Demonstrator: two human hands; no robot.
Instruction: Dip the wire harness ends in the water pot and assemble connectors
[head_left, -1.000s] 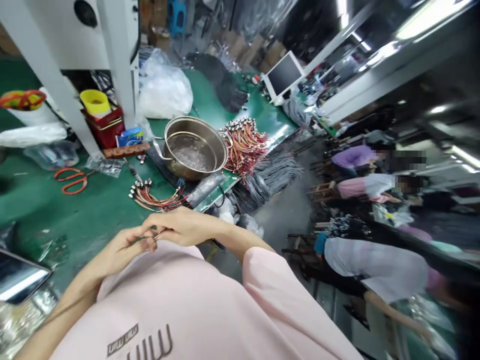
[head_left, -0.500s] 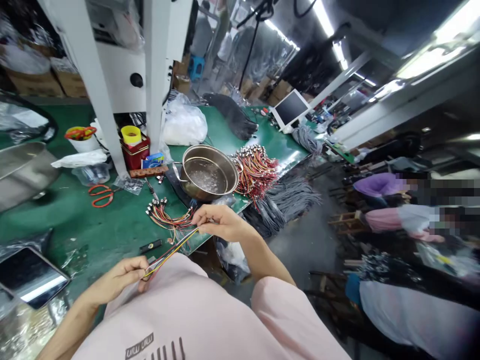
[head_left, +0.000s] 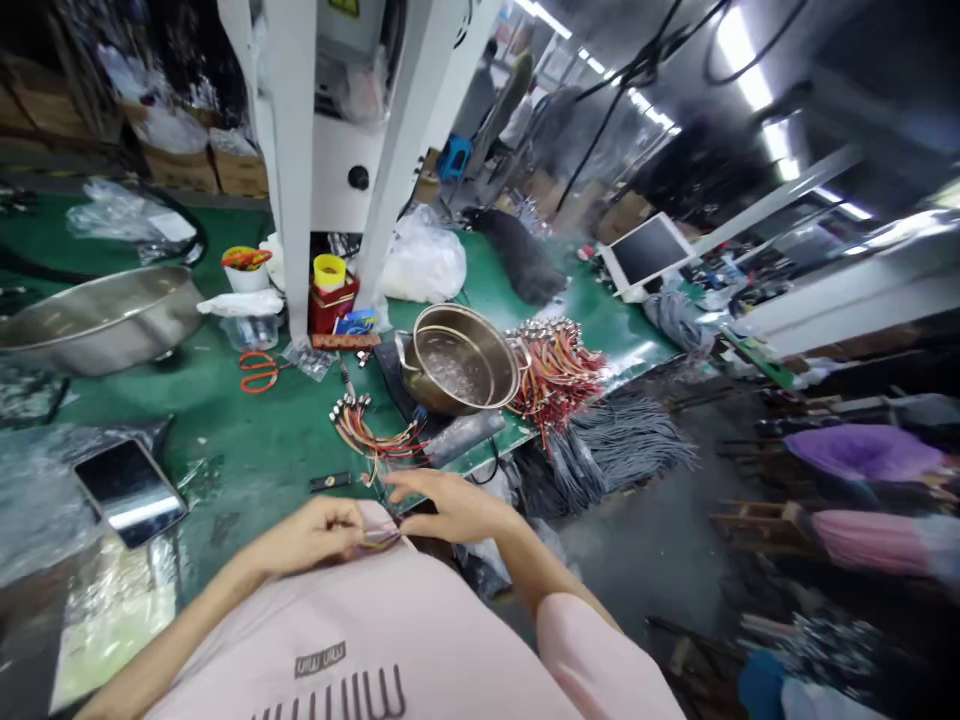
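Close to my body, my left hand [head_left: 322, 535] is closed on a few thin coloured wires [head_left: 381, 542], a yellow one among them. My right hand [head_left: 450, 510] is at the other end of the wires, thumb and fingers apart, beside the table edge. Just beyond it lies a small bunch of red, black and yellow wires [head_left: 375, 435] with white connectors. A metal pot [head_left: 427, 385] with liquid stands behind that bunch. To its right is a large pile of red wires [head_left: 559, 370] on grey cables [head_left: 630, 445].
Red-handled scissors [head_left: 259, 372], a black bar [head_left: 330, 482] and a phone-like device [head_left: 129, 492] lie on the green table [head_left: 247, 440]. A steel basin [head_left: 112, 320] stands left. White posts rise at the back. Other people sit at the right.
The view has shifted, so the table things appear further right. My hands have come closer together, and my right fingers have spread from their pinch on the wires.
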